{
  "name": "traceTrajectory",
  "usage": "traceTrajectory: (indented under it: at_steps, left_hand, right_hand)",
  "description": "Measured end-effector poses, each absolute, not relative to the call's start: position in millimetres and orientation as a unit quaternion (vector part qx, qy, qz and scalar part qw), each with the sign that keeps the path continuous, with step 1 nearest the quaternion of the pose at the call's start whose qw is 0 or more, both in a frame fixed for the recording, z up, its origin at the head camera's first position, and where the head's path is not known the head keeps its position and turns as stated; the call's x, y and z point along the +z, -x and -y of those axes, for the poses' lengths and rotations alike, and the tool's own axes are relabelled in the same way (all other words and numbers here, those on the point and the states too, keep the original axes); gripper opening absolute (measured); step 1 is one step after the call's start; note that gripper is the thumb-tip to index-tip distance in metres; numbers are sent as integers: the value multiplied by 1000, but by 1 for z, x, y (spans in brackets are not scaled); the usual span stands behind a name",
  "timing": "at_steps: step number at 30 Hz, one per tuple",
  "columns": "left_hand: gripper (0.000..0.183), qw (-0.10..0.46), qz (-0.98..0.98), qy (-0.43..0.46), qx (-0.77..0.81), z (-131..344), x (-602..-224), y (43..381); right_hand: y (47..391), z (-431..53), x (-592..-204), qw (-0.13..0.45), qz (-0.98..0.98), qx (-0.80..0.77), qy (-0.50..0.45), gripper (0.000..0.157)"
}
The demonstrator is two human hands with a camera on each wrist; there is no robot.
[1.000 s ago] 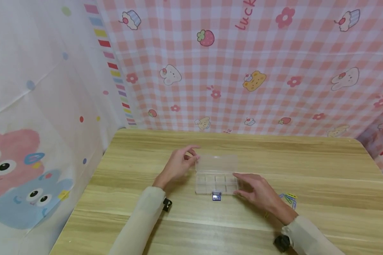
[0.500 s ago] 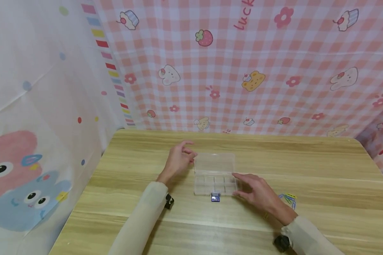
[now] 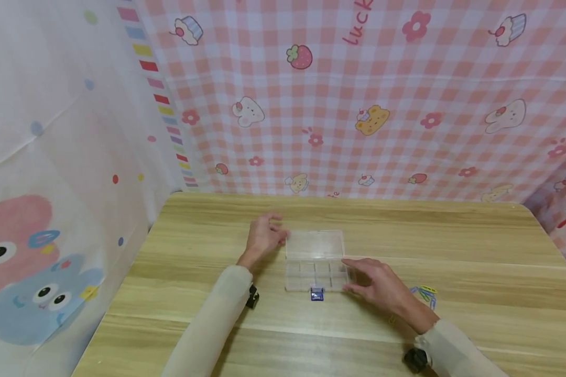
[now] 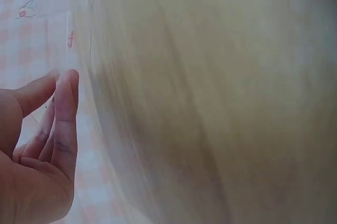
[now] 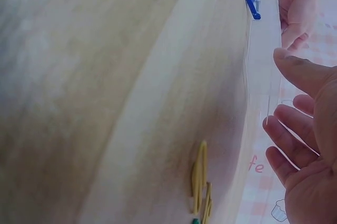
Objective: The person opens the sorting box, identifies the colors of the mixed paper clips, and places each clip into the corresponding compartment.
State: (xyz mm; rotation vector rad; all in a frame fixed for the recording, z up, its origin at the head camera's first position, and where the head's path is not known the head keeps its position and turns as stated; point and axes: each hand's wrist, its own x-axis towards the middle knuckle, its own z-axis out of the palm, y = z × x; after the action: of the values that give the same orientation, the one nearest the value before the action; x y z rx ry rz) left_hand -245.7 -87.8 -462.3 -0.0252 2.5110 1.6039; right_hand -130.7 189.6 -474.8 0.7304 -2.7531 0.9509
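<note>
A clear plastic compartment box (image 3: 299,289) lies on the wooden table with its lid (image 3: 315,244) swung back. Its blue latch (image 3: 317,294) hangs at the front edge. My left hand (image 3: 264,238) pinches the lid's left edge between thumb and fingers, also seen close up in the left wrist view. At the box's right end, my right hand (image 3: 379,283) holds it, thumb near the front corner and index finger by the hinge. In the right wrist view the thumb (image 5: 297,71) rests at the box's rim while the other fingers stay loosely bent. The compartments appear bare.
Several coloured paper clips (image 3: 426,294) lie on the table right of the box, partly behind my right forearm; yellow ones (image 5: 200,176) show in the right wrist view. A pink checked cloth (image 3: 335,104) hangs beyond the table's back edge.
The lid, blurred a second ago, now shows sharply, still swung back. My left wrist has shifted slightly inward; my right hand stays at the box's end. The head view has drifted a little.
</note>
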Motion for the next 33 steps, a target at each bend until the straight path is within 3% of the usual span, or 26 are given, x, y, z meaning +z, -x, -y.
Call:
traceTrajectory:
  at_steps: [6,22,33]
  left_hand:
    - [47,73,-856,13,512,86,-464,246]
    - [53,103,-842,21,528,88,-457,244]
    - [53,80,-842,-10,533,90,-455,240]
  right_hand:
    - [130,-188,-476,82,913,310,-252,54]
    - [126,-185,-472,52,929,297,-216,58]
    - [125,-184,-474,77,925,294,-229,54]
